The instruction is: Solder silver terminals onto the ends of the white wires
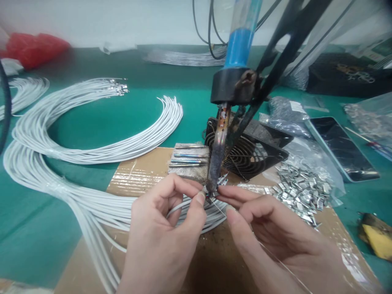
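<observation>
In the head view my left hand (171, 228) pinches the end of a white cable (176, 209) between thumb and forefinger. Its tip is right under a soldering iron (218, 157) that hangs point down from a stand. My right hand (269, 228) is closed around a thin solder wire (221, 211), which runs from the iron's tip back across the palm. Both hands' fingertips are close to the tip, and the small part at the joint is mostly hidden by them. Beneath the hands lies a bundle of white cables (116, 208).
A black fan (248, 151) stands behind the iron, beside a grey block (187, 171) with metal rods. Small metal connectors (301, 190) are piled at right near a phone (343, 149). A yellow sponge (378, 241) lies far right. Cardboard (137, 173) covers the green table (196, 114).
</observation>
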